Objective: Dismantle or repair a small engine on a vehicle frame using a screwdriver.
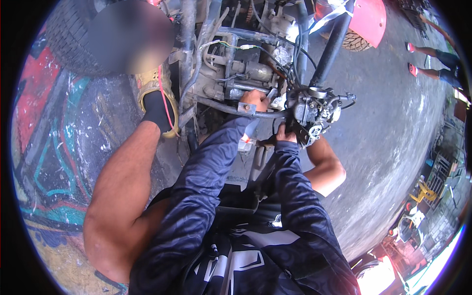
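A bare vehicle frame with a greasy engine (258, 71) stands before me. My left hand (254, 100) reaches in over a dark frame tube (221, 105), close to the engine's lower side. Its fingers are curled; what they hold, if anything, is hidden. Just right of it, a carburetor (313, 112) with dark and silvery parts sits at the frame's right side. My right hand (286, 134) is closed below the carburetor's left edge, its fingers partly hidden behind dark parts. A small metal bracket with a hole (247, 108) is on the tube by my left wrist.
Black cables (296, 61) and a white connector (244, 47) run over the engine. A large tyre (64, 37) stands at the far left, a red fender (369, 22) over another wheel at the far right. Another person's legs (430, 64) show at the right. A yellow sandal (169, 110) is beside the frame.
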`<action>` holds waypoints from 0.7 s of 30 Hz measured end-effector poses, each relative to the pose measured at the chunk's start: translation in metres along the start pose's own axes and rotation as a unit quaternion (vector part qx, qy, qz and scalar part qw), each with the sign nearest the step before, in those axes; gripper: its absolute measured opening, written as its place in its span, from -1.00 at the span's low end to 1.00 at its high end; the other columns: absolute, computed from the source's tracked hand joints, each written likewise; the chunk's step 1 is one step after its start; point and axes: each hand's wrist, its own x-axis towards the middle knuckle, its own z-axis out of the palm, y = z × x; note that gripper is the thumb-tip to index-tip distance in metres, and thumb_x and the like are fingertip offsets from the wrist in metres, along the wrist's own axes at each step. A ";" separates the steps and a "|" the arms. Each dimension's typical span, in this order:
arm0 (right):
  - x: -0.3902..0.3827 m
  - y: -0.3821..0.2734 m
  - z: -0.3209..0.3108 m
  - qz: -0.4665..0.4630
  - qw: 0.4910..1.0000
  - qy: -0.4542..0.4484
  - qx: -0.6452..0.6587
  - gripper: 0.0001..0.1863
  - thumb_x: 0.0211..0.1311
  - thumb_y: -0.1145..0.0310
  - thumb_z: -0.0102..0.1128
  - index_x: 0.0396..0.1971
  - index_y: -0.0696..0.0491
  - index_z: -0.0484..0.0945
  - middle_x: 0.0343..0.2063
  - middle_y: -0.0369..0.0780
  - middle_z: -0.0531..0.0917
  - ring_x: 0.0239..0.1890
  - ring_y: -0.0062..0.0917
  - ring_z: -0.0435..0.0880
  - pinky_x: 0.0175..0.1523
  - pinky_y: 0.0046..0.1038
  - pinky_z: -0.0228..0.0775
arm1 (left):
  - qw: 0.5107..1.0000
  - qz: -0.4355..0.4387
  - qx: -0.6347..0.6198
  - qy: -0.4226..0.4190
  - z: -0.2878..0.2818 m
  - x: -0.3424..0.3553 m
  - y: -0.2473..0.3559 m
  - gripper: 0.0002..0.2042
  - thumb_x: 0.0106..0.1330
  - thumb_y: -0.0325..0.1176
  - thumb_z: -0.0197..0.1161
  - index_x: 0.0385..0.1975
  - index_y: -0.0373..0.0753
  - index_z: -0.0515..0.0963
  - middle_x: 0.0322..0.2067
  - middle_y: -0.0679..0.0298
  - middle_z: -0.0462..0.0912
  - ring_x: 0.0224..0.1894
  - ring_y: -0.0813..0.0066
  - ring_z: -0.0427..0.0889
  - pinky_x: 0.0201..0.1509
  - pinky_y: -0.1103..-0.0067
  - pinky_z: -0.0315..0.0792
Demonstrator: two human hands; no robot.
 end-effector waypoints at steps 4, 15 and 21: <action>0.000 0.013 0.005 0.016 0.999 -0.017 0.033 -0.52 0.13 0.24 0.15 -0.01 0.22 0.34 -0.14 -0.03 0.55 -0.10 -0.27 0.55 0.03 -0.35 0.33 | 0.999 0.010 0.010 0.046 0.004 -0.004 0.001 -0.80 0.04 -0.21 0.24 -0.55 -0.23 0.62 -0.55 0.01 0.59 -0.42 0.03 0.60 -0.28 0.28 0.44; 0.000 0.017 0.008 -0.014 1.000 -0.004 0.024 -0.51 0.13 0.28 0.15 0.01 0.23 0.32 -0.11 -0.04 0.54 -0.09 -0.30 0.54 0.06 -0.38 0.31 | 0.993 0.013 -0.056 0.101 0.015 -0.015 -0.014 -0.74 0.09 -0.17 0.18 -0.58 -0.28 0.56 -0.62 -0.01 0.54 -0.49 -0.02 0.57 -0.35 0.27 0.40; -0.001 0.007 0.005 -0.007 0.999 0.002 0.049 -0.55 0.12 0.28 0.15 -0.05 0.24 0.36 -0.15 -0.05 0.56 -0.14 -0.29 0.56 0.02 -0.38 0.33 | 0.994 0.054 0.027 0.096 0.003 -0.018 -0.010 -0.77 0.14 -0.19 0.16 -0.50 -0.25 0.57 -0.55 0.00 0.56 -0.41 0.00 0.58 -0.32 0.28 0.42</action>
